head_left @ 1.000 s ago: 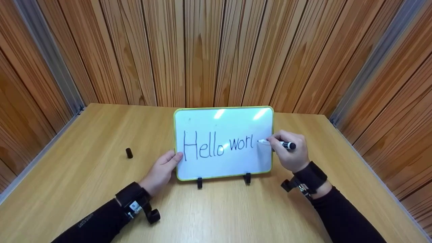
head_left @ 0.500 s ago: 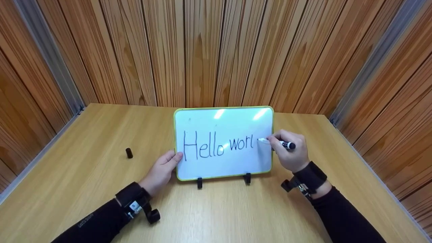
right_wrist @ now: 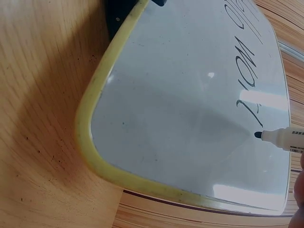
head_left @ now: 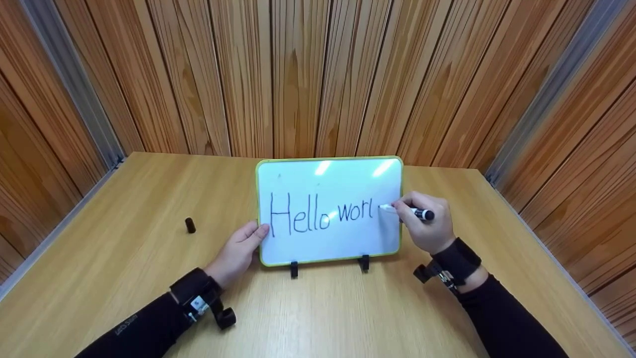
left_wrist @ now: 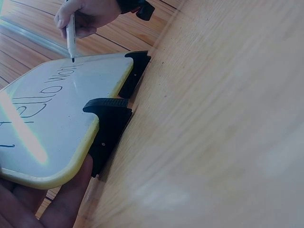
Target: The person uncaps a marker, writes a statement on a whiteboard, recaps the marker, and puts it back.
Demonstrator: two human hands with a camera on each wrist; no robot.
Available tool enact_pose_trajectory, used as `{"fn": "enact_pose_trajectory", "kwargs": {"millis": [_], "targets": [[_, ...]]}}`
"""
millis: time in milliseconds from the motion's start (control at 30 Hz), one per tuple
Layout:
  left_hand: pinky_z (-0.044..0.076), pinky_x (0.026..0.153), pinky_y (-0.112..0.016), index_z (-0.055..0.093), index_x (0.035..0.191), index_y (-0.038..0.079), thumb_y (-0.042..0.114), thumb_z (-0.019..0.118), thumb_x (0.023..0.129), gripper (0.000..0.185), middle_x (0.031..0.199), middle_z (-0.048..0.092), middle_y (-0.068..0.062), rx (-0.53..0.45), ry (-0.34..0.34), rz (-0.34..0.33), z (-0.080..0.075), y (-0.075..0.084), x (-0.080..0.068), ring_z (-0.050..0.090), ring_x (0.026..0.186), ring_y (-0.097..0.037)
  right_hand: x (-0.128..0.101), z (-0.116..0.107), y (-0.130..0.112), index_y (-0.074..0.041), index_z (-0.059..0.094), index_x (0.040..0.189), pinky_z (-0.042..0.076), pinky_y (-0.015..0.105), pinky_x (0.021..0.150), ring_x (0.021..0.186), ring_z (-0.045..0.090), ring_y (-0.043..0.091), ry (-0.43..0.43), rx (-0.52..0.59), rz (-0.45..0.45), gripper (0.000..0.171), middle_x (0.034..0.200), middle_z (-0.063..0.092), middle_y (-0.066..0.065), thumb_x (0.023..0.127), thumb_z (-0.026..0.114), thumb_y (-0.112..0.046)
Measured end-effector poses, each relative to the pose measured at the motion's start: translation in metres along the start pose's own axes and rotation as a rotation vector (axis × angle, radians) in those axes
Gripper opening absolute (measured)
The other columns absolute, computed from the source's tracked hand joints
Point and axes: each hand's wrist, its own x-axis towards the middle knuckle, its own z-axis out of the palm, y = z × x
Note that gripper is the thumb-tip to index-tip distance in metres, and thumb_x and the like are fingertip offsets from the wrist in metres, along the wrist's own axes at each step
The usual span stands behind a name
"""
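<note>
A small whiteboard (head_left: pixel 328 243) with a yellow-green rim leans upright on a stand with two black feet (head_left: pixel 294 269). It reads "Hello worl" in dark ink. My left hand (head_left: pixel 238 253) grips the board's left edge, thumb on the front, other fingers partly hidden behind. In the right hand (head_left: pixel 430 221), a white marker (head_left: pixel 390 208) with a black end is pinched between thumb and fingers. Its dark tip (right_wrist: pixel 258 135) is at the board, just right of the last letter; whether it touches I cannot tell. The left wrist view also shows the marker (left_wrist: pixel 71 40).
A black marker cap (head_left: pixel 190 225) stands on the wooden table (head_left: pixel 318 313), left of the board. Wood-patterned panels (head_left: pixel 298 74) rise behind the table and at both sides. Glare streaks cross the board's surface. Both wrists carry black straps with camera mounts.
The marker's tip has shifted very slightly up, then back down, to the right of the last letter. The left hand and the board have stayed in place.
</note>
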Motion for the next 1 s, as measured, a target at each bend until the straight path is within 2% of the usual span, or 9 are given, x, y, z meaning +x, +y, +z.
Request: {"fn": "enact_pose_trajectory", "kwargs": {"millis": [200, 433, 733, 900, 1000], "targets": [[0.055, 0.106, -0.033, 0.053, 0.153, -0.007, 0.025, 0.045, 0.122, 0.046, 0.148, 0.067, -0.020, 0.005, -0.010, -0.013, -0.0002, 0.0002, -0.0002, 0.065, 0.133, -0.023, -0.0012, 0.0006, 0.0010, -0.004, 0.073, 0.080, 0.045, 0.018, 0.054, 0.056, 0.056, 0.012, -0.010, -0.054, -0.007, 0.020, 0.067, 0.065, 0.000, 0.093, 0.074, 0.011], [0.054, 0.107, -0.034, 0.054, 0.153, -0.006, 0.025, 0.044, 0.122, 0.045, 0.146, 0.069, -0.020, 0.019, 0.008, -0.023, -0.0001, -0.0006, 0.0010, 0.064, 0.134, -0.025, -0.0021, 0.0023, 0.0022, -0.005, 0.074, 0.083, 0.047, 0.019, 0.056, 0.058, 0.057, 0.013, -0.044, -0.067, -0.022, 0.019, 0.069, 0.065, -0.001, 0.093, 0.075, 0.011], [0.053, 0.106, -0.032, 0.059, 0.147, -0.005, 0.025, 0.046, 0.122, 0.042, 0.139, 0.072, -0.017, 0.027, 0.022, -0.027, -0.0001, -0.0011, 0.0014, 0.065, 0.130, -0.022, -0.0023, 0.0018, 0.0015, -0.005, 0.076, 0.082, 0.043, 0.020, 0.052, 0.055, 0.054, 0.011, -0.119, -0.012, -0.022, 0.020, 0.068, 0.065, -0.003, 0.094, 0.075, 0.010], [0.054, 0.101, -0.031, 0.063, 0.131, -0.005, 0.023, 0.048, 0.121, 0.034, 0.131, 0.073, -0.016, 0.036, 0.047, -0.019, 0.0010, -0.0005, 0.0011, 0.064, 0.122, -0.020, -0.0021, 0.0001, -0.0003, -0.006, 0.076, 0.081, 0.041, 0.021, 0.050, 0.054, 0.052, 0.009, -0.126, -0.024, -0.009, 0.020, 0.066, 0.064, -0.005, 0.093, 0.074, 0.009], [0.053, 0.100, -0.031, 0.063, 0.126, -0.005, 0.023, 0.048, 0.121, 0.033, 0.129, 0.073, -0.016, 0.046, 0.058, -0.018, 0.0010, -0.0001, 0.0010, 0.064, 0.120, -0.019, -0.0021, -0.0006, -0.0010, -0.006, 0.076, 0.081, 0.040, 0.021, 0.050, 0.054, 0.052, 0.009, -0.126, -0.035, 0.003, 0.020, 0.066, 0.063, -0.005, 0.094, 0.073, 0.009]]}}
